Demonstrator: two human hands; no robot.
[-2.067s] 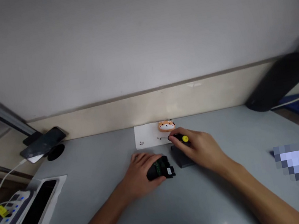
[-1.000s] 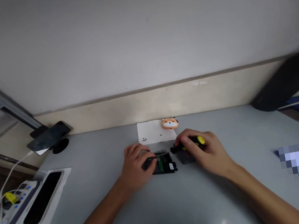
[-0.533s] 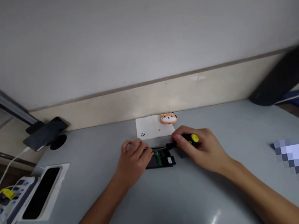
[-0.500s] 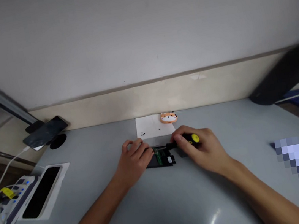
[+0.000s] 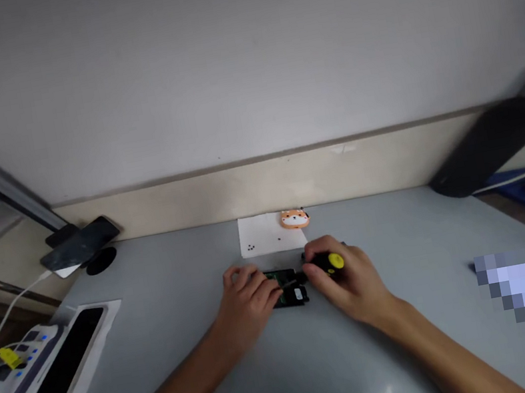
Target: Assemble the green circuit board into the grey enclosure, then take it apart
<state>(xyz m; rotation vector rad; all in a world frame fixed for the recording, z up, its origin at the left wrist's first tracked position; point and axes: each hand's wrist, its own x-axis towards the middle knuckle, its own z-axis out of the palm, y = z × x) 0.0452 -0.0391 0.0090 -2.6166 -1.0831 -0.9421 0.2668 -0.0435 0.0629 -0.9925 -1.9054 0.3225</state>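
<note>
An opened phone (image 5: 290, 296), black with a green circuit board showing, lies on the grey table. My left hand (image 5: 247, 297) steadies its left part, fingers bent over it and hiding that end. In my right hand (image 5: 351, 279) is a screwdriver (image 5: 325, 264) with a black handle and a yellow end cap. It slants low over the phone, its thin shaft pointing left to the board beside my left fingertips. Whether the tip sits in a screw is too small to tell. Behind the phone, several tiny dark pieces, probably screws, rest on white paper (image 5: 264, 233).
An orange animal-faced case (image 5: 295, 219) sits on the paper's right edge. At the left are a phone on a stand (image 5: 81, 245), another phone (image 5: 70, 356) lying flat, and a power strip (image 5: 23, 367) with cables. A dark cylinder (image 5: 492, 146) leans at the back right.
The view has tilted up a little, so everything sits lower. My left fingers have shifted right across the phone, and the screwdriver tip has come nearer to me over the board.
</note>
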